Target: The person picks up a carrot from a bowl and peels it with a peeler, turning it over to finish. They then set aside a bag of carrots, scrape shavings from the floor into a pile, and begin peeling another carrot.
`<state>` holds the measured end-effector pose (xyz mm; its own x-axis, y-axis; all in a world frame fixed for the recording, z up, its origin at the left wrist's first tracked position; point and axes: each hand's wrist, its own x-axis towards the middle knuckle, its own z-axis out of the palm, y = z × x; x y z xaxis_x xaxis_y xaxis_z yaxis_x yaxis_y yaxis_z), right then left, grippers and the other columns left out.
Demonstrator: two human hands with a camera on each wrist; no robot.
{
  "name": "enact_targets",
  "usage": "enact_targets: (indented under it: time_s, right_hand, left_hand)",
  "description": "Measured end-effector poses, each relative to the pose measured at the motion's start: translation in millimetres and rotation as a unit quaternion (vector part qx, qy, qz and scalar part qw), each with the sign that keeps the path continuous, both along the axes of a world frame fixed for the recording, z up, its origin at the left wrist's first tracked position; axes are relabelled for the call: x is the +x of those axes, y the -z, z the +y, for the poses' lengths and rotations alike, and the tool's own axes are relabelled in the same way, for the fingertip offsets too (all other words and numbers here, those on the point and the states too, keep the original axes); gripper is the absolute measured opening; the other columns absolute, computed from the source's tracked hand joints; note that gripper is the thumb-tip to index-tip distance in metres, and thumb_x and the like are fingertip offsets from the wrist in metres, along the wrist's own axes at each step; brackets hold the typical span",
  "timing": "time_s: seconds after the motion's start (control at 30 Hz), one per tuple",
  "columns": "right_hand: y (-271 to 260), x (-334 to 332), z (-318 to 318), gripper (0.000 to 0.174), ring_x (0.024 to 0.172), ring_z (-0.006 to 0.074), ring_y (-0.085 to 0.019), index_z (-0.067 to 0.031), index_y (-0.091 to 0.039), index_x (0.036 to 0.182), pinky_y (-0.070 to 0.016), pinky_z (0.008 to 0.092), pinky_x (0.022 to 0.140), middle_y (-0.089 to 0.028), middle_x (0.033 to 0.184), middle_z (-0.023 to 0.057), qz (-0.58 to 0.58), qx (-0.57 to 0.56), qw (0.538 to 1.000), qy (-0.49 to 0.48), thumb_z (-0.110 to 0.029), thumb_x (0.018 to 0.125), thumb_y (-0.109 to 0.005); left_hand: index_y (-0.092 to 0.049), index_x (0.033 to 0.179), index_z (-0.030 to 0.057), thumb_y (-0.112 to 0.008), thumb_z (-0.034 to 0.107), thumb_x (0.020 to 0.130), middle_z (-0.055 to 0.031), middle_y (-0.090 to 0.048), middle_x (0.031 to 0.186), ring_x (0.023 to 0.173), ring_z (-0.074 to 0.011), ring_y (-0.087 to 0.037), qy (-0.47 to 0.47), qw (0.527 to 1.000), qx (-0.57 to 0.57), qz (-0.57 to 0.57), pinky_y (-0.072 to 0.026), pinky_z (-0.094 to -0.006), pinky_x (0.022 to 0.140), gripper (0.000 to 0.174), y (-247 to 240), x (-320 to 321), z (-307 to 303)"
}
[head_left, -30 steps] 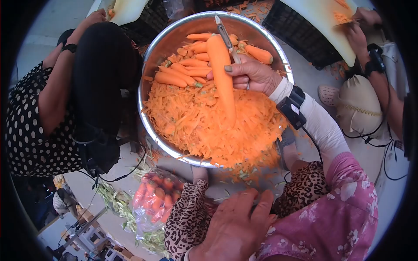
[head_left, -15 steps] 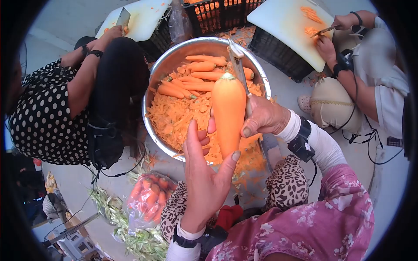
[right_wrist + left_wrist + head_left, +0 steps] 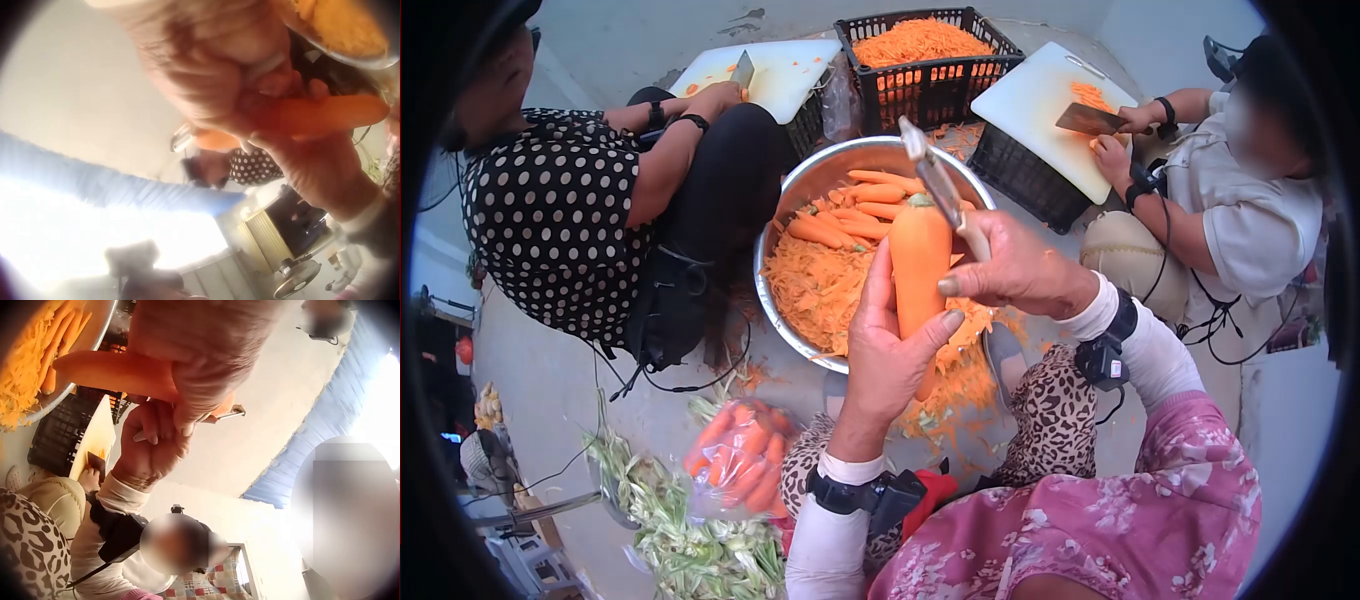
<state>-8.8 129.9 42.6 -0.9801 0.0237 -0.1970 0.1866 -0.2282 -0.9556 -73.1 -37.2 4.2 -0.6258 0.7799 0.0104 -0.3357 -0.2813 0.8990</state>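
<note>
A large peeled-looking carrot [image 3: 920, 265] stands nearly upright over the bowl, its stem end away from the wearer. The left hand [image 3: 885, 345] holds it from the left side, thumb across its lower part. In the right hand [image 3: 1015, 265] is a metal peeler [image 3: 936, 178], its handle under the fingers, and that thumb lies against the carrot's right side. In the left wrist view the carrot [image 3: 115, 374] passes beneath the left hand [image 3: 200, 350]; the right wrist view shows both hands around the carrot [image 3: 337, 117].
Below is a metal bowl [image 3: 776, 300] with peelings and several carrots. Two people cut carrots on white boards [image 3: 785, 75] at either side. A black crate [image 3: 855, 50] holds orange shreds. A bag of carrots [image 3: 740, 455] and green leaves [image 3: 720, 550] lie at the lower left.
The left hand has come up from the lap area and now holds the carrot. The right hand has brought the carrot and peeler nearer to it. The head view has shifted, showing more of the crate.
</note>
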Motion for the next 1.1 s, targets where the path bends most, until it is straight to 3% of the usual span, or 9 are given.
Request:
enact_targets:
  time_s: [0.13, 0.23, 0.27, 0.33, 0.43, 0.67, 0.73, 0.87, 1.1]
  right_hand:
    - [-18.5, -3.0, -4.7, 0.051, 0.052, 0.0016, -0.039, -0.0014, -0.048, 0.119, -0.0307, 0.0160, 0.042, -0.061, 0.095, 0.0047, 0.067, 0.024, 0.990, 0.120, -0.032, 0.084, -0.070]
    - [-33.1, -3.0, -12.5, 0.051, 0.053, 0.0026, -0.041, -0.0002, -0.049, 0.112, -0.0338, 0.0176, 0.043, -0.058, 0.084, 0.0057, 0.110, 0.008, 0.980, 0.166, -0.042, 0.087, -0.064]
    - [-31.1, -3.1, -14.1, 0.048, 0.053, 0.0032, -0.040, -0.0006, -0.049, 0.112, -0.0339, 0.0174, 0.045, -0.058, 0.084, 0.0062, 0.117, 0.014, 0.979, 0.167, -0.044, 0.092, -0.055]
    - [-27.8, -2.6, -22.9, 0.043, 0.053, 0.0030, -0.040, -0.0019, -0.050, 0.111, -0.0333, 0.0170, 0.046, -0.058, 0.086, 0.0049, 0.123, 0.028, 0.978, 0.166, -0.041, 0.094, -0.052]
    - [-19.5, -2.7, -35.5, 0.032, 0.055, 0.0023, -0.039, -0.0040, -0.050, 0.107, -0.0328, 0.0165, 0.047, -0.057, 0.084, 0.0026, 0.121, 0.034, 0.981, 0.146, -0.034, 0.097, -0.048]
    - [31.1, 1.3, -35.2, 0.026, 0.057, 0.0021, -0.042, -0.0036, -0.052, 0.105, -0.0352, 0.0167, 0.050, -0.055, 0.079, -0.0012, 0.094, 0.154, 0.975, 0.127, -0.028, 0.098, -0.047]
    - [33.1, 3.5, -30.9, 0.026, 0.058, 0.0021, -0.043, -0.0035, -0.053, 0.105, -0.0355, 0.0168, 0.051, -0.055, 0.077, -0.0016, 0.090, 0.172, 0.974, 0.119, -0.028, 0.097, -0.048]
    - [29.7, 9.7, -26.1, 0.020, 0.069, 0.0066, -0.053, -0.0013, -0.057, 0.098, -0.0441, 0.0227, 0.062, -0.056, 0.075, -0.0002, 0.095, 0.197, 0.971, 0.095, -0.021, 0.093, -0.054]
    - [31.8, 13.9, -21.5, 0.020, 0.069, 0.0081, -0.054, -0.0004, -0.058, 0.093, -0.0446, 0.0239, 0.062, -0.057, 0.075, 0.0012, 0.102, 0.222, 0.966, 0.082, -0.020, 0.092, -0.055]
  left_hand:
    - [-0.031, 0.138, 0.0051, -0.066, 0.008, 0.083, -0.0063, -0.056, 0.105, 0.081, -0.0129, -0.057, 0.077, 0.986, 0.053, -0.138, -0.0490, -0.0258, 0.072, 0.065, -9.4, -6.5, -21.3]
    - [-0.040, 0.129, 0.0063, -0.056, 0.028, 0.092, -0.0091, -0.057, 0.102, 0.083, -0.0170, -0.057, 0.102, 0.969, 0.100, -0.204, -0.0488, -0.0291, 0.072, 0.045, -3.0, -11.2, -27.9]
    - [-0.040, 0.129, 0.0063, -0.056, 0.028, 0.092, -0.0091, -0.057, 0.102, 0.083, -0.0170, -0.057, 0.104, 0.969, 0.097, -0.204, -0.0488, -0.0291, 0.072, 0.045, -3.2, -12.1, -30.0]
    - [-0.046, 0.119, 0.0061, -0.040, 0.046, 0.097, -0.0109, -0.057, 0.098, 0.083, -0.0205, -0.055, 0.108, 0.925, 0.165, -0.324, -0.0471, -0.0326, 0.069, 0.046, -2.4, -13.6, -33.6]
    - [-0.049, 0.116, 0.0047, -0.033, 0.050, 0.097, -0.0109, -0.057, 0.095, 0.083, -0.0224, -0.054, 0.082, 0.917, 0.165, -0.353, -0.0454, -0.0344, 0.068, 0.052, -11.3, -14.8, -39.8]
    - [-0.047, 0.122, 0.0041, -0.036, 0.046, 0.098, -0.0108, -0.052, 0.092, 0.083, -0.0212, -0.049, 0.034, 0.929, 0.124, -0.347, -0.0425, -0.0323, 0.067, 0.049, 5.6, -18.7, -41.9]
    - [-0.052, 0.110, 0.0044, -0.032, 0.047, 0.099, -0.0101, -0.057, 0.087, 0.078, -0.0212, -0.055, -0.004, 0.939, 0.098, -0.331, -0.0462, -0.0344, 0.068, 0.048, 8.8, -22.6, -38.9]
    - [-0.052, 0.110, 0.0039, -0.031, 0.047, 0.099, -0.0109, -0.058, 0.088, 0.078, -0.0205, -0.056, -0.012, 0.944, 0.060, -0.325, -0.0468, -0.0336, 0.069, 0.049, 9.8, -23.1, -33.3]
    - [-0.052, 0.111, 0.0022, -0.035, 0.048, 0.098, -0.0131, -0.057, 0.091, 0.078, -0.0208, -0.053, 0.004, 0.941, 0.063, -0.334, -0.0454, -0.0327, 0.069, 0.051, 12.8, -17.0, -22.3]
